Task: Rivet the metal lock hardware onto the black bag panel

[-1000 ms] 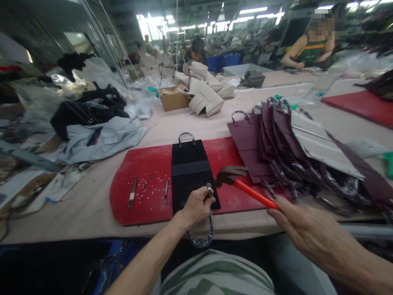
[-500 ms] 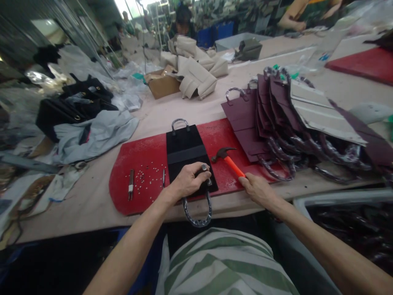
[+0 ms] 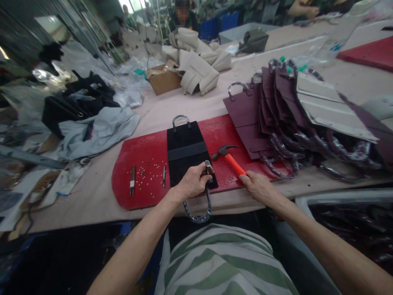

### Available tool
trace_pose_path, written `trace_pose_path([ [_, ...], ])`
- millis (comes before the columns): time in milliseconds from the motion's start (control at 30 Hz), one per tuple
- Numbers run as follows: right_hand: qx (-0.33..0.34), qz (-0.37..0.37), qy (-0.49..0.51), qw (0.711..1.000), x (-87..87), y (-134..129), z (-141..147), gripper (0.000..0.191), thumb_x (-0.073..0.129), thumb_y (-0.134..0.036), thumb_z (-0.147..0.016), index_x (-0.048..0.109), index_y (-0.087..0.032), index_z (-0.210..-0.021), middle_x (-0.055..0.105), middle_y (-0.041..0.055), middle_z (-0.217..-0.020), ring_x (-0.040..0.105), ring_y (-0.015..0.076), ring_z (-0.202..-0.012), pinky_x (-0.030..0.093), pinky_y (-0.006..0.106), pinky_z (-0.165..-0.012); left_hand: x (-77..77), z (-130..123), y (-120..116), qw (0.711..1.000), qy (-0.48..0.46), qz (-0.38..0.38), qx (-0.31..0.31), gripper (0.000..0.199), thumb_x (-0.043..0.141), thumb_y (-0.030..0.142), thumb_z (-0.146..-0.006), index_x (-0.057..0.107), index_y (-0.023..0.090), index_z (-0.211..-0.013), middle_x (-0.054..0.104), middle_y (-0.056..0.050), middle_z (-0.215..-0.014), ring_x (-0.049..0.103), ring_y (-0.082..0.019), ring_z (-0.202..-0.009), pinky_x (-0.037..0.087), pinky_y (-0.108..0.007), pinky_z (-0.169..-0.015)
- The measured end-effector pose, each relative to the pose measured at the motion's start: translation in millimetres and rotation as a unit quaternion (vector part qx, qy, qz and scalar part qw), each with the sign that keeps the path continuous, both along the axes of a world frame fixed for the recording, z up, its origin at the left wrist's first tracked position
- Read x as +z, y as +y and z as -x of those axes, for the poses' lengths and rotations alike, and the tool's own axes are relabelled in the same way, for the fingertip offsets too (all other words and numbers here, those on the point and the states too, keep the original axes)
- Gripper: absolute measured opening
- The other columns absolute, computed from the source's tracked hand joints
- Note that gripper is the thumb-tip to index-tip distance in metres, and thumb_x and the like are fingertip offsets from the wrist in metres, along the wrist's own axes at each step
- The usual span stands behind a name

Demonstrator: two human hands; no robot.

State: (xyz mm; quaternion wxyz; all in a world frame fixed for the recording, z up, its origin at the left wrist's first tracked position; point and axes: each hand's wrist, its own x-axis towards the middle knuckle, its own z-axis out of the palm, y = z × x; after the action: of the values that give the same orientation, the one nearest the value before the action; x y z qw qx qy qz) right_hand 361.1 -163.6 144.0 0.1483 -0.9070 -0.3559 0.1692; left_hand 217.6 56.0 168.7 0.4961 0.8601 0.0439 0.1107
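A black bag panel (image 3: 184,141) lies on a red mat (image 3: 123,159), with one plastic-wrapped handle at its far end and another wrapped handle (image 3: 198,219) hanging over the table's front edge. My left hand (image 3: 193,180) is closed around a short metal punch (image 3: 208,169), held at the panel's near right corner; the hand hides the spot under it. My right hand (image 3: 256,184) grips a claw hammer (image 3: 231,159) by its orange handle, its head just right of the panel. Small pale studs (image 3: 150,174) are scattered on the mat's left part, near a slim metal rod (image 3: 163,176) and a pronged tool (image 3: 132,180).
Dark red bag panels (image 3: 251,110) with wrapped handles are piled at the right, partly over the mat. A cardboard box (image 3: 165,82) and beige bag pieces (image 3: 199,73) stand behind. Black bags (image 3: 73,102) and grey cloth (image 3: 101,127) lie left. Other people are in the background.
The punch in my left hand now stands more upright, and that hand has shifted slightly right. The hammer stays low beside the panel. The whole view has shifted slightly.
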Motion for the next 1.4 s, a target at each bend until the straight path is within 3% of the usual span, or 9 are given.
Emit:
trace_pose_path([
  [267, 0.0, -0.012, 0.007, 1.0, 0.1, 0, 0, 0.035, 0.035, -0.031, -0.101, 0.062, -0.02, -0.08, 0.06, 0.0054, -0.068, 0.055, 0.0182, -0.063, 0.031, 0.028, -0.059, -7.8, -5, 2, 0.997, 0.004, 0.062, 0.039, 0.017, 0.055, 0.008, -0.084, 0.062, 0.018, -0.095, 0.07, -0.001, -0.09, 0.066, -0.013, -0.082, 0.052, -0.025, -0.079],
  [500, -0.015, -0.044, 0.02, 0.999, 0.9, 0, 2, 0.031, 0.039, -0.032, -0.097, 0.054, -0.022, -0.072, 0.057, 0.005, -0.064, 0.052, 0.0184, -0.061, 0.03, 0.03, -0.058, -9.6, 0, 0, 0.998, -0.016, 0.048, 0.027, 0.018, 0.054, 0.008, -0.086, 0.063, 0.017, -0.099, 0.07, -0.002, -0.092, 0.066, -0.013, -0.083, 0.052, -0.026, -0.081],
  [700, -0.027, -0.079, 0.08, 0.993, 8.0, -2, 7, 0.034, 0.034, -0.04, -0.096, 0.046, -0.023, -0.069, 0.054, 0.0015, -0.058, 0.05, 0.0153, -0.052, 0.032, 0.028, -0.053, -16.7, 3, -8, 0.997, -0.027, 0.031, 0.061, 0.021, 0.057, 0.008, -0.084, 0.064, 0.018, -0.102, 0.065, 0.001, -0.082, 0.061, -0.012, -0.072, 0.05, -0.024, -0.073],
  [767, -0.027, -0.095, 0.09, 0.991, 19.1, -4, 11, 0.034, 0.032, -0.042, -0.095, 0.043, -0.024, -0.069, 0.053, 0.0007, -0.056, 0.05, 0.0153, -0.052, 0.033, 0.028, -0.052, -20.3, 3, -9, 0.996, -0.033, 0.039, 0.074, 0.02, 0.058, 0.008, -0.084, 0.065, 0.017, -0.101, 0.065, 0.001, -0.081, 0.06, -0.012, -0.069, 0.049, -0.024, -0.071],
  [867, -0.036, -0.142, 0.075, 0.986, 52.4, -9, 19, 0.034, 0.032, -0.049, -0.095, 0.041, -0.026, -0.072, 0.048, -0.0018, -0.054, 0.046, 0.0152, -0.05, 0.032, 0.028, -0.05, -23.9, 3, -10, 0.995, -0.035, 0.036, 0.083, 0.019, 0.058, 0.009, -0.084, 0.065, 0.017, -0.099, 0.065, 0.001, -0.08, 0.059, -0.012, -0.068, 0.048, -0.024, -0.068],
  [1033, -0.018, -0.232, -0.063, 0.971, 109.4, -22, 37, 0.035, 0.034, -0.055, -0.097, 0.042, -0.027, -0.078, 0.042, -0.0043, -0.052, 0.039, 0.0148, -0.043, 0.026, 0.03, -0.049, -26.3, 2, -11, 0.996, -0.035, 0.025, 0.084, 0.017, 0.059, 0.011, -0.084, 0.065, 0.018, -0.099, 0.065, 0.001, -0.078, 0.06, -0.012, -0.067, 0.047, -0.024, -0.068],
  [1267, 0.127, -0.152, -0.158, 0.967, 141.9, -38, 44, 0.037, 0.034, -0.054, -0.099, 0.046, -0.028, -0.076, 0.049, -0.0009, -0.051, 0.043, 0.0171, -0.038, 0.019, 0.034, -0.047, -29.2, -1, -15, 0.996, -0.053, 0.001, 0.072, 0.018, 0.057, 0.01, -0.085, 0.065, 0.02, -0.098, 0.07, -0.002, -0.087, 0.066, -0.016, -0.077, 0.051, -0.028, -0.076],
  [1333, 0.094, -0.217, -0.179, 0.955, 159.1, -37, 49, 0.035, 0.036, -0.054, -0.101, 0.048, -0.028, -0.079, 0.049, -0.0015, -0.05, 0.043, 0.0166, -0.038, 0.022, 0.033, -0.046, -30.0, -1, -15, 0.996, -0.056, 0.002, 0.071, 0.018, 0.057, 0.011, -0.086, 0.064, 0.021, -0.1, 0.071, -0.003, -0.09, 0.067, -0.017, -0.08, 0.051, -0.029, -0.079],
  [1400, 0.002, -0.296, -0.234, 0.926, 167.3, -35, 55, 0.032, 0.038, -0.052, -0.102, 0.049, -0.029, -0.083, 0.049, -0.0011, -0.052, 0.043, 0.0166, -0.039, 0.026, 0.033, -0.046, -31.0, 0, -14, 0.996, -0.057, 0.005, 0.067, 0.019, 0.057, 0.011, -0.086, 0.064, 0.021, -0.101, 0.072, -0.003, -0.093, 0.068, -0.017, -0.082, 0.052, -0.029, -0.081],
])
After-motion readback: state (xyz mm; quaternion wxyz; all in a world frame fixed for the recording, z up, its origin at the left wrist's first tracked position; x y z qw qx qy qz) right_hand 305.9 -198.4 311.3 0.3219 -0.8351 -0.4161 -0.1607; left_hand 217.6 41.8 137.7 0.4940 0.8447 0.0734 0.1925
